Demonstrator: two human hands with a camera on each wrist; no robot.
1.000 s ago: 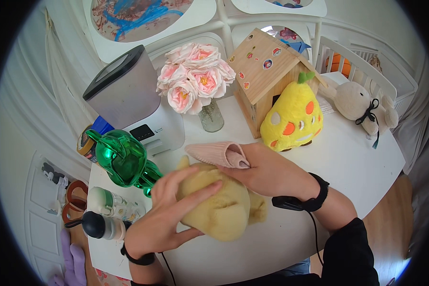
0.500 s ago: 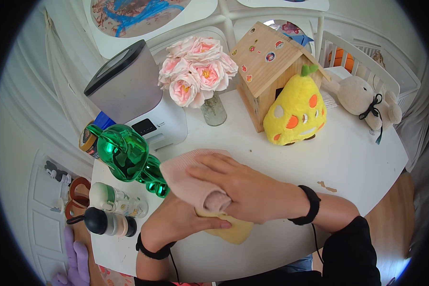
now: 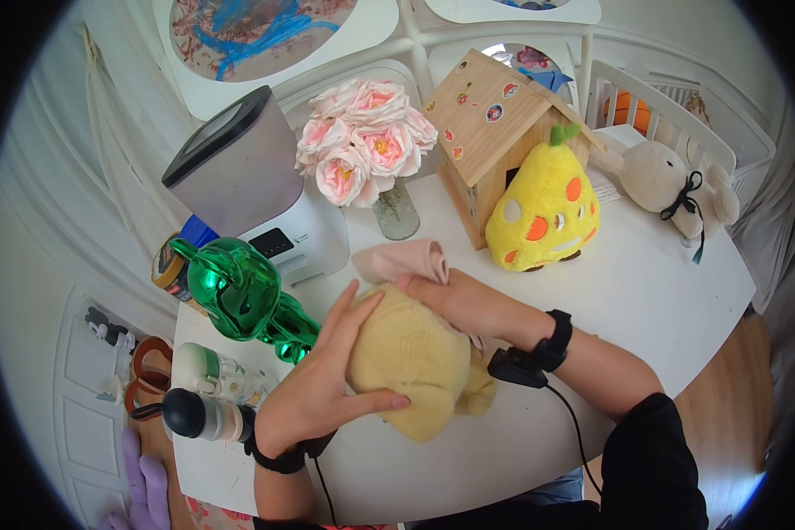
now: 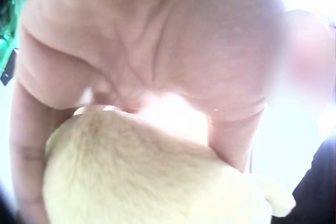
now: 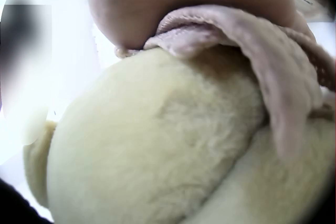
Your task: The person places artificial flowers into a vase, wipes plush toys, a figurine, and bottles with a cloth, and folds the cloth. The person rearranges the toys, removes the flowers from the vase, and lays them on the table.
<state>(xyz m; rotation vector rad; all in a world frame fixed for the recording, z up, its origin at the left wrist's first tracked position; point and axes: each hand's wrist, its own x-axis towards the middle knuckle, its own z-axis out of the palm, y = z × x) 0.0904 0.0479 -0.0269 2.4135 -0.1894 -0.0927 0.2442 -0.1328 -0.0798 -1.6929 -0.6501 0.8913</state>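
Note:
A pale yellow plush toy (image 3: 406, 353) is held above the front of the white table, between both hands. My left hand (image 3: 314, 389) grips its near left side, thumb and fingers spread around the fur. Close up in the left wrist view, the plush fur (image 4: 131, 166) lies under the palm. My right hand (image 3: 468, 305) holds a ribbed pink cloth (image 3: 397, 259) against the toy's far right side. In the right wrist view the cloth (image 5: 247, 40) drapes over the toy's rounded body, its folded edge beneath the hand. The right fingertips are hidden behind the toy and cloth.
On the left stand a shiny green bear figure (image 3: 238, 291), bottles (image 3: 208, 415) and a white-grey appliance (image 3: 238, 159). Behind are a vase of pink flowers (image 3: 397, 212), a wooden house (image 3: 477, 115) and a yellow pear plush (image 3: 548, 212). A bunny plush (image 3: 658, 181) lies far right.
The right hand and cloth swept left across the toy, over the left hand, then back to its far right side. The left hand keeps its hold, and the toy shows again.

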